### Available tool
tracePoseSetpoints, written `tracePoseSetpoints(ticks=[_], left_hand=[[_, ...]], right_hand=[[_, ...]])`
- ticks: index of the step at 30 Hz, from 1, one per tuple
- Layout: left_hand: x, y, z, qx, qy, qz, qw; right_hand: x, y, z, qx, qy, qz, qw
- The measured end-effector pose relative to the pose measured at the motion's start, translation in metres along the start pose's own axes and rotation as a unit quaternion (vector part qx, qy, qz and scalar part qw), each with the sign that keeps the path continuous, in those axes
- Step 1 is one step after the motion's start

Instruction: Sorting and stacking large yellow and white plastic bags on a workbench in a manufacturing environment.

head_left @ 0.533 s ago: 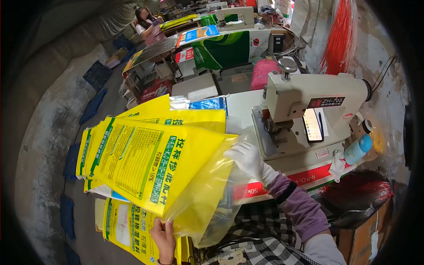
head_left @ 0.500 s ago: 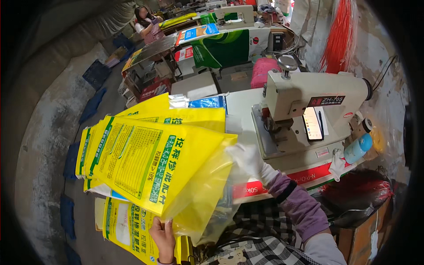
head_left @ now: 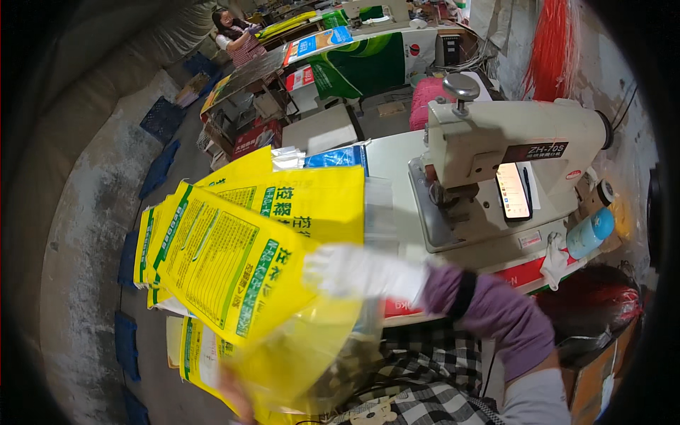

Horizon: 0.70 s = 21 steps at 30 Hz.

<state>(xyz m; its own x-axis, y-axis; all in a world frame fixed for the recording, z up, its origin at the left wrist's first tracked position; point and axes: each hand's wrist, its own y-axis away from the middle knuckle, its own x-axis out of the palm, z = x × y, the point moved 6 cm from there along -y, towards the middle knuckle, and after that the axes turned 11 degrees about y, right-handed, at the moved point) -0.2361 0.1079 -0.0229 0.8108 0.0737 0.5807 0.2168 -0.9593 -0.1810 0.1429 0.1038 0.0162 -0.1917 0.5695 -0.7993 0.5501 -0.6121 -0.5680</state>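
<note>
My right hand (head_left: 343, 271), in a white glove, rests across the top yellow printed bag (head_left: 212, 262), its blurred fingers seemingly stretched out over the bag. Below it, my left hand (head_left: 235, 391) is bare and smeared by motion beside the lower part of the yellow bags, so its fingers cannot be read. A clear plastic liner shows through at the top bag's near side. Under that bag lies a fanned stack of yellow bags (head_left: 329, 188). More yellow bags (head_left: 202, 354) hang lower down, toward my lap.
A white sewing machine (head_left: 489, 145) stands on the table at the right, with a lit phone (head_left: 514, 191) on its base. Right of it are a blue spray can (head_left: 589, 232) and a white cloth (head_left: 554, 261). Red thread (head_left: 551, 53) hangs behind. Another person (head_left: 241, 42) works far off.
My right hand has moved left from the liner's edge onto the bag's printed face. The left hand has dropped lower and left. The top bag has shifted.
</note>
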Motion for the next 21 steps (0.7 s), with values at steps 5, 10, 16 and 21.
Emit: tracePoseSetpoints(ticks=[5,10,16,21], left_hand=[[0.286,-0.162,0.015,0.379,-0.395,0.280,0.789],[0.408,-0.068,0.217,0.318,-0.422,0.694,0.489],[0.451,0.065,0.347,0.107,-0.300,0.789,0.526],[0.450,0.072,0.377,0.126,-0.252,0.761,0.584]], right_hand=[[-0.054,-0.030,0.099,0.246,-0.210,-0.124,0.938],[0.010,0.184,0.072,0.711,-0.390,-0.177,0.557],[-0.034,0.294,0.098,0.798,-0.290,-0.234,0.473],[-0.050,0.288,0.087,0.633,0.098,0.082,0.764]])
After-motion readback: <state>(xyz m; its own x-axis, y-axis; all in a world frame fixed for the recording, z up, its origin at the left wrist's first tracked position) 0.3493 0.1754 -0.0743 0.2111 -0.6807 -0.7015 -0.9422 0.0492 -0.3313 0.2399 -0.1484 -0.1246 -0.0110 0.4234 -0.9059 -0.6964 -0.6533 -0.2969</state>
